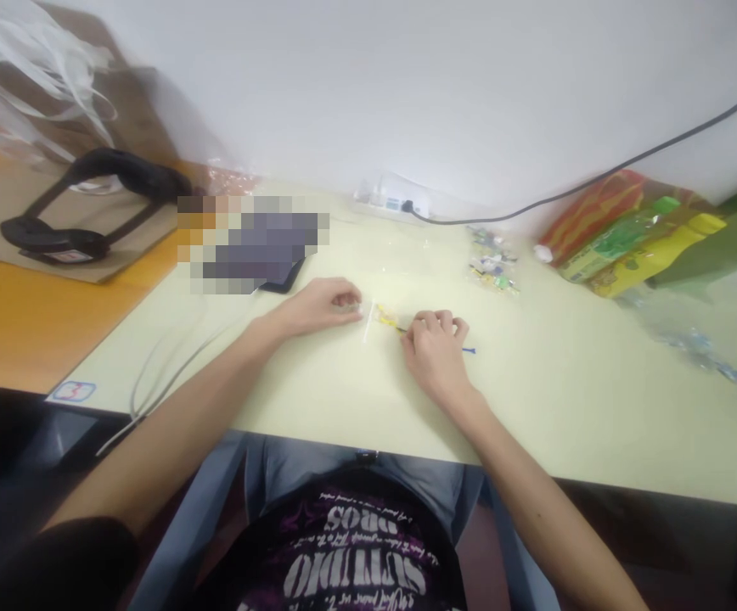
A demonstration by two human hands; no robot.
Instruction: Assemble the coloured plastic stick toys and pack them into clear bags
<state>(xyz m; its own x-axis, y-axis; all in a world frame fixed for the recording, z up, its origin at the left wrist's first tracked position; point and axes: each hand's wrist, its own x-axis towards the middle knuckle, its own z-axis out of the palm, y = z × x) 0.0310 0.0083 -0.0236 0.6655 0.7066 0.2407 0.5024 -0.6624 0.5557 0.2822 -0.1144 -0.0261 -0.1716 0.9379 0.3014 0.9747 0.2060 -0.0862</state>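
My left hand [323, 305] rests on the pale yellow table with its fingers curled to a pinch. Something small and whitish shows at its fingertips, too blurred to name. Just to its right lie a thin white strip [368, 322] and a few small yellow pieces [386, 316], perhaps in a clear bag. My right hand [436, 344] is closed over a thin blue-ended tool [469, 350]. Its blue end sticks out to the right of the hand, while a thin dark tip points left toward the yellow pieces. The middle of the tool is hidden under the fingers.
Clear bags of small coloured parts [494, 267] lie behind my right hand. A power strip [400, 202] with a black cable sits by the wall. A green bottle and bags [649, 242] stand at right. Left are a dark blurred-out object [260, 246], white cords [177, 373] and a black frame [94, 204].
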